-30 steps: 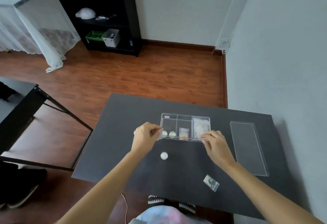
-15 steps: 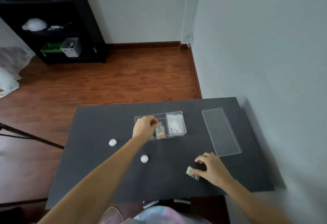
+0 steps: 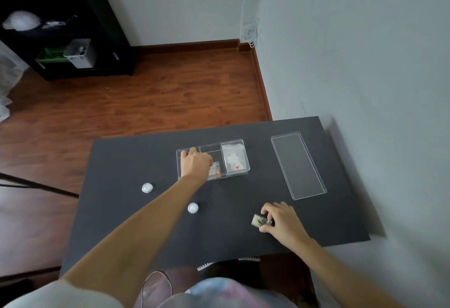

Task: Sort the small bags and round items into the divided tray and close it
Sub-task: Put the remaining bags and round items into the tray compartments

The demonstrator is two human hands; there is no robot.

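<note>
A clear divided tray (image 3: 210, 147) stands at the middle back of the dark table (image 3: 126, 161). Its right compartment holds whitish small bags (image 3: 234, 161), and a small bag with orange bits (image 3: 215, 170) lies in the middle one. My left hand (image 3: 196, 163) covers the left compartment with its fingers curled down inside; anything under them is hidden. Two white round items lie on the table, one to the left (image 3: 147, 188) and one nearer me (image 3: 192, 208). My right hand (image 3: 280, 218) pinches a small bag with dark contents (image 3: 260, 221) near the front right.
The tray's clear flat lid (image 3: 298, 165) lies to the right of the tray, close to the wall (image 3: 365, 64) along the table's right side. A black shelf unit (image 3: 60, 27) stands across the wooden floor at the back left.
My right hand left the tray, came down to the front right and closed on the small bag there. My left hand went from the tray's left end to over its left compartment. The view swung right.
</note>
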